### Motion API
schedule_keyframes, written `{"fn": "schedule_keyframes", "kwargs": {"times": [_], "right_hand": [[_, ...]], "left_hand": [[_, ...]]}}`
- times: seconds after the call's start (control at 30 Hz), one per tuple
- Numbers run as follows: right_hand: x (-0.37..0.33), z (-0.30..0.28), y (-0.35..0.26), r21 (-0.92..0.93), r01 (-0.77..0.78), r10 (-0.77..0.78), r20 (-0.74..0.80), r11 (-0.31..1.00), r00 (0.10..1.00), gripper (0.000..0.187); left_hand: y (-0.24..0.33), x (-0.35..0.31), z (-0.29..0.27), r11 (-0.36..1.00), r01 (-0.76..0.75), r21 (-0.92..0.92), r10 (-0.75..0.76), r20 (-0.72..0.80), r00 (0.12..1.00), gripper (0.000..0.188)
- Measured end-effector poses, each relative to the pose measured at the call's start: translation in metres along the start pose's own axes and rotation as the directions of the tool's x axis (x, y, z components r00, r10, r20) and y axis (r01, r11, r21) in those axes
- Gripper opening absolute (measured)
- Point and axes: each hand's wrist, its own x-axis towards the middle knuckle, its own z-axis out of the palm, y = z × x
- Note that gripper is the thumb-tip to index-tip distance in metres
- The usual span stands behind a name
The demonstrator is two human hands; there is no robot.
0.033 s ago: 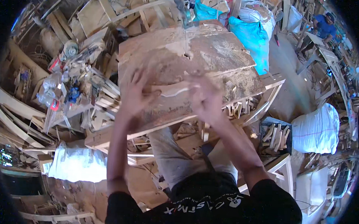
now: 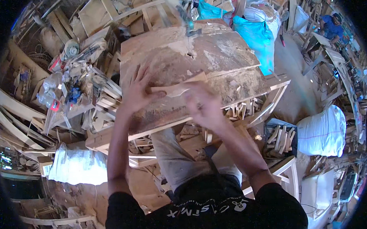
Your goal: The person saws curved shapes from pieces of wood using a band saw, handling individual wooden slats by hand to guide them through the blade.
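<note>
A pale strip of wood (image 2: pixel 177 90) lies slantwise on a dusty worktable (image 2: pixel 153 60), between my two hands. My left hand (image 2: pixel 140 92) is open beside the strip's left end, fingers spread and thumb reaching along it. At the strip's right part is my right hand (image 2: pixel 203 107); its fingers look curled but are smeared by motion, so I cannot tell whether they grip the wood. Beyond the hands, a small hole (image 2: pixel 190 55) pierces the tabletop, with the blurred end of a machine arm (image 2: pixel 191 31) above it.
Sawdust and a small wood chip (image 2: pixel 238 88) lie on the table's right part. Scrap wood and a plastic bottle (image 2: pixel 49 102) crowd the left. A turquoise sack (image 2: pixel 256 42) stands at the far right, a white sack (image 2: pixel 323 131) nearer. Another person (image 2: pixel 331 27) is at the far right.
My right hand has shifted slightly left and nearer me, and the strip's right end now shows past it. My left hand has hardly moved.
</note>
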Motion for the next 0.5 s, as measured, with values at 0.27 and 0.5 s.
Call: {"fn": "schedule_keyframes", "kwargs": {"times": [0.27,0.5], "right_hand": [[0.022,0.060,0.032,-0.095,-0.059,0.072,0.139,0.994,0.988,0.024],[0.068,0.113,0.084,-0.432,-0.145,0.297,0.308,0.890,0.904,0.032]], "left_hand": [[-0.024,-0.020,0.032,0.927,0.116,-0.358,-0.074,0.128,0.989,0.031],[-0.042,-0.010,0.033,0.976,0.164,-0.144,-0.145,0.136,0.980,0.043]]}}
